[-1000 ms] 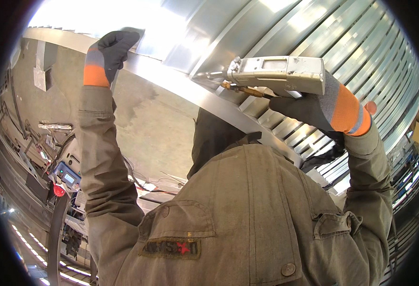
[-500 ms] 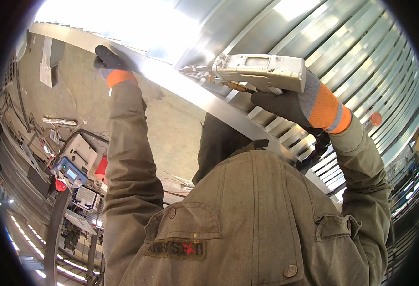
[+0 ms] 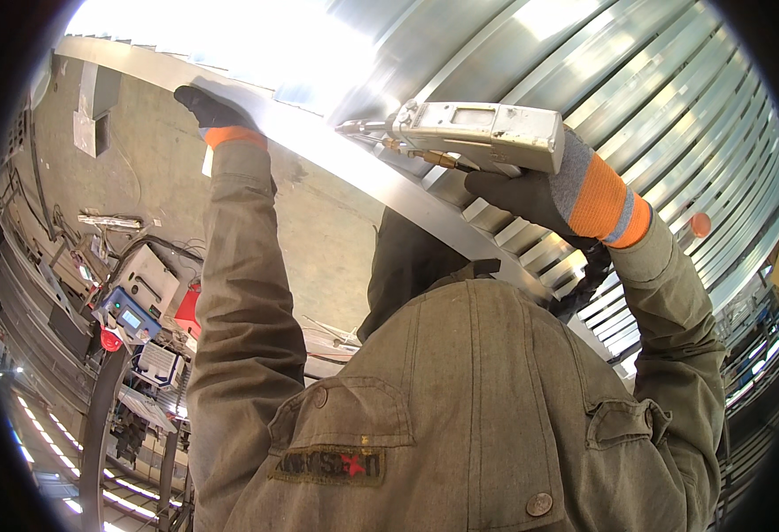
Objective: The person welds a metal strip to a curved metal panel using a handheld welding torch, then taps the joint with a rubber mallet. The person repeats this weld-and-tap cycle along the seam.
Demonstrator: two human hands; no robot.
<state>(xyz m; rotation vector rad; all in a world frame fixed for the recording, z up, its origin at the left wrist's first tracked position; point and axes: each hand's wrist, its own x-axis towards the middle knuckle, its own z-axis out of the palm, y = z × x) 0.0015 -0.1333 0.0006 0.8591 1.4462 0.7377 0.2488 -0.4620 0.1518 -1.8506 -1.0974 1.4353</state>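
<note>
right hand (image 3: 540, 197): we hold the gun (image 3: 496, 129), nozzle (image 3: 352, 129) leftward at slanting rail (image 3: 354, 168)
left hand (image 3: 218, 108): by rail's edge; we cannot tell its grip

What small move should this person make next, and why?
Perhaps the right hand should just steady the welding gun: its nozzle points toward where the metal strip meets the slats, and the left hand is at the strip's edge, left of the nozzle.

And below the long, flat, silver metal strip (image 3: 358, 168) spreads the beige concrete floor (image 3: 319, 226), a grey, angular sheet-metal piece (image 3: 85, 131) sitting there below the strip's left end!
</note>
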